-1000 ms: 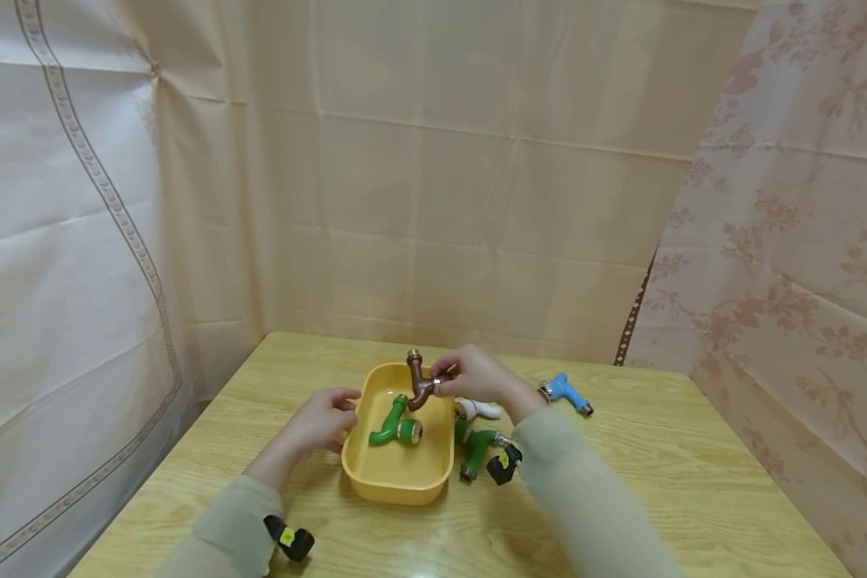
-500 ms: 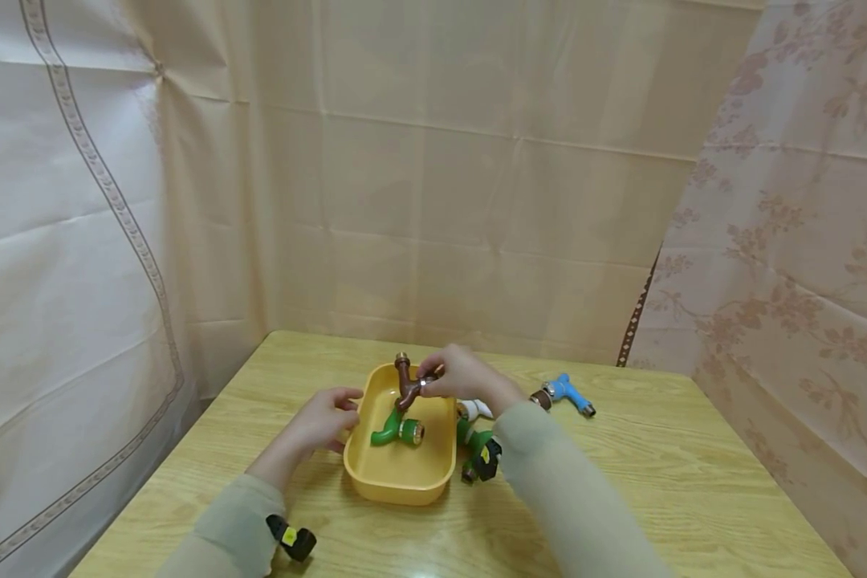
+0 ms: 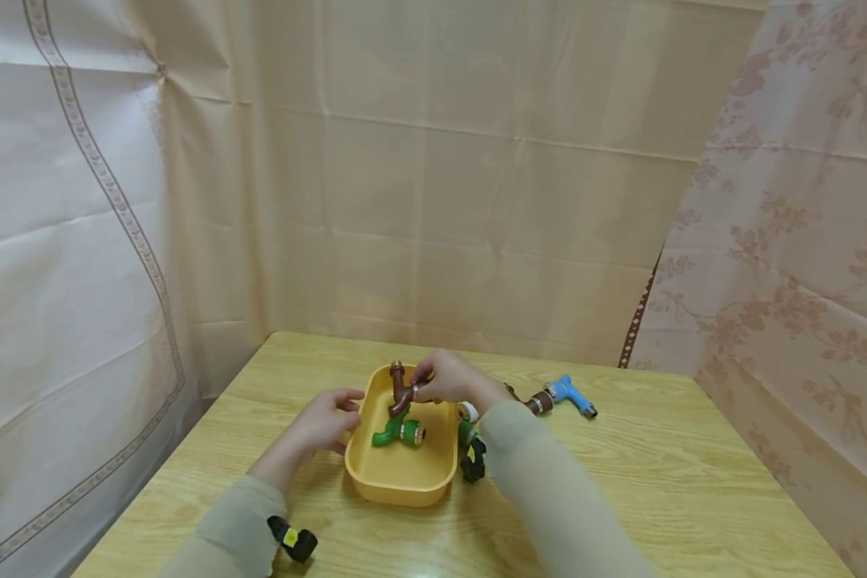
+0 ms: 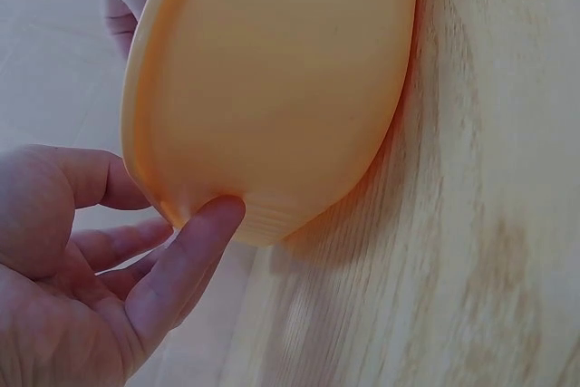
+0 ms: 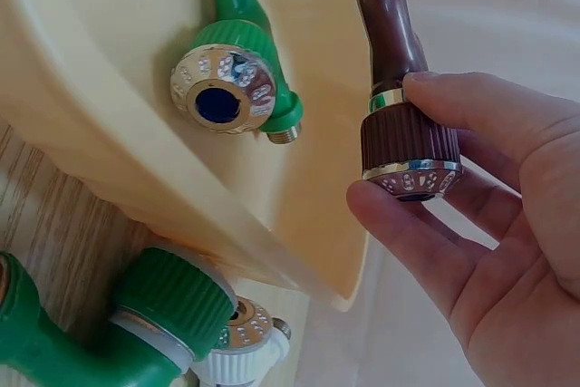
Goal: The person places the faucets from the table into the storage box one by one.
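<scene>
Brown, glossy and slim, the tap (image 3: 400,395) is pinched in the right grip (image 3: 448,379), thumb and fingertips closed lightly on its ribbed knob and collar. It is over the far half of the yellow tub (image 3: 397,482), its brassy end pointing away near the far rim and its spout toward the green tap (image 3: 386,435) lying inside; I cannot tell whether those two touch. Holding it by the thick knob seems sound, as the slimmer body stays free to steer. If it is to be set down, best turn it nearly level, ease the spout past its green neighbour and release only once the tub's floor bears the weight. The left grip (image 3: 328,421), loose and unclenched, touches the tub's outer wall; light, steady contact should stop sliding on the desk (image 3: 694,482). Keep the right sleeve (image 3: 542,482) clear of the second green tap (image 5: 172,305) and white tap (image 5: 240,364) beside the tub.
</scene>
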A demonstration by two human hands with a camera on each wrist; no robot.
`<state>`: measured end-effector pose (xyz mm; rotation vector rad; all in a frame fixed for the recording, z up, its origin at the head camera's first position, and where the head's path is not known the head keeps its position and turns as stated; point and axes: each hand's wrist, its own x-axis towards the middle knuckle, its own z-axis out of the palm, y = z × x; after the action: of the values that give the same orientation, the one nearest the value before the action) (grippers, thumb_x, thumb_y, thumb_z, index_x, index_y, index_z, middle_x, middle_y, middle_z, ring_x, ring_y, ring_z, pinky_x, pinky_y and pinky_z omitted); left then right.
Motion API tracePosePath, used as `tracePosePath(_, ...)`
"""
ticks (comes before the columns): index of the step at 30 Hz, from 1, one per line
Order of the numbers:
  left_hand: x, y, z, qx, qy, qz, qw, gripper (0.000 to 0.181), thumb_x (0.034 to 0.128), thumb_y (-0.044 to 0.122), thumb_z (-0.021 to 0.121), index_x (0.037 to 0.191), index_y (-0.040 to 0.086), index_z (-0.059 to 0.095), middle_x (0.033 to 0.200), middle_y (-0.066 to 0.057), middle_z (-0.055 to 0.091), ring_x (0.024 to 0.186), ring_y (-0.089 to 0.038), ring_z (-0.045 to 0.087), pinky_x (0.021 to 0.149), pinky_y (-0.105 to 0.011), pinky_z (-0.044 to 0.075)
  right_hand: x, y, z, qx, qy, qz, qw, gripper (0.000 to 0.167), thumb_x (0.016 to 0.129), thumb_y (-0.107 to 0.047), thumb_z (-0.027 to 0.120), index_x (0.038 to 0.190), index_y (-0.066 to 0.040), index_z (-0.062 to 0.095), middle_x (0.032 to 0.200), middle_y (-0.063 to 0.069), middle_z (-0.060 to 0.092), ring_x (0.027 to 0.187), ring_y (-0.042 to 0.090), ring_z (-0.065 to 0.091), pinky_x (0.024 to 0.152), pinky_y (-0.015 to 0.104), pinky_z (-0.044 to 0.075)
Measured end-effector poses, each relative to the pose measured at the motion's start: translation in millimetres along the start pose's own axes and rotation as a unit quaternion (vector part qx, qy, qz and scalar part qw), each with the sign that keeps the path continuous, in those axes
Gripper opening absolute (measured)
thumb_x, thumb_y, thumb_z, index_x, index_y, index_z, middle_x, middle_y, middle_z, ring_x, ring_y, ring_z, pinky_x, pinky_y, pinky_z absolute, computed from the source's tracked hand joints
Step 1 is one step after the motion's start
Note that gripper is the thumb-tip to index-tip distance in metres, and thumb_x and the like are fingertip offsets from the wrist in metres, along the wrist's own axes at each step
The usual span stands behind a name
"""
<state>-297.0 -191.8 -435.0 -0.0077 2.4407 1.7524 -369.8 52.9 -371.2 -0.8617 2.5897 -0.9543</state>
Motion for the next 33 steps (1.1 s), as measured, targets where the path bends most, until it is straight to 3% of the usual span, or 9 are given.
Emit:
tracePosePath(11,-1.5,2.5,0.0,0.004,0.002,-0.001,1.0000,0.053,0.0912,-0.002,0.058,0.144,0.000,0.053,0.121,-0.020,0.054,0.097,-0.030,0.062,0.061,-0.044,0.063,2.1,2.4,4.1,0.015,0.001,0.006,0.9999,0.014,0.086,0.001,0.077,0.099,-0.002,0.074,0.083,0.002,0.068,0.070,0.013,0.063,0.072,0.046,0.062)
tracePosePath(15,-2.1,2.2,-0.2,0.004,0.003,-0.002,1.0000,0.053,0.0912,-0.002,0.058,0.144,0.000,0.053,0.122,-0.021,0.054,0.098,-0.031,0.062,0.061,-0.044,0.063,3.2,3.5,6.0,0.011,0.000,0.012,0.9999,0.014,0.086,0.000,0.078,0.100,-0.002,0.074,0.084,0.002,0.069,0.072,0.017,0.066,0.074,0.048,0.062)
tracePosePath(19,-2.6,1.9,-0.3,0.005,0.002,-0.002,1.0000,0.052,0.0916,-0.001,0.058,0.144,-0.001,0.053,0.122,-0.021,0.054,0.099,-0.031,0.062,0.061,-0.044,0.063,3.4,3.6,7.6,0.014,-0.001,0.022,0.9997,0.015,0.087,-0.002,0.078,0.102,-0.003,0.074,0.087,0.002,0.069,0.077,0.021,0.068,0.075,0.047,0.062)
tracePosePath(27,-2.2,2.3,0.0,0.009,-0.001,0.001,1.0000,0.052,0.0918,0.000,0.059,0.144,-0.001,0.053,0.122,-0.021,0.055,0.098,-0.031,0.062,0.061,-0.044,0.063,2.5,3.1,6.3,-0.017,0.014,0.023,0.9995,0.021,0.092,-0.009,0.076,0.111,-0.001,0.074,0.098,0.001,0.070,0.084,0.015,0.063,0.071,0.029,0.058)
tracePosePath(33,-3.5,3.4,1.1,0.005,0.000,0.001,1.0000,0.053,0.0912,-0.001,0.058,0.144,-0.001,0.053,0.122,-0.021,0.054,0.097,-0.031,0.063,0.061,-0.044,0.063,1.0,3.4,3.3,-0.029,0.023,0.013,0.9992,0.023,0.092,-0.012,0.076,0.112,-0.001,0.073,0.100,0.002,0.071,0.090,0.016,0.064,0.074,0.030,0.058)
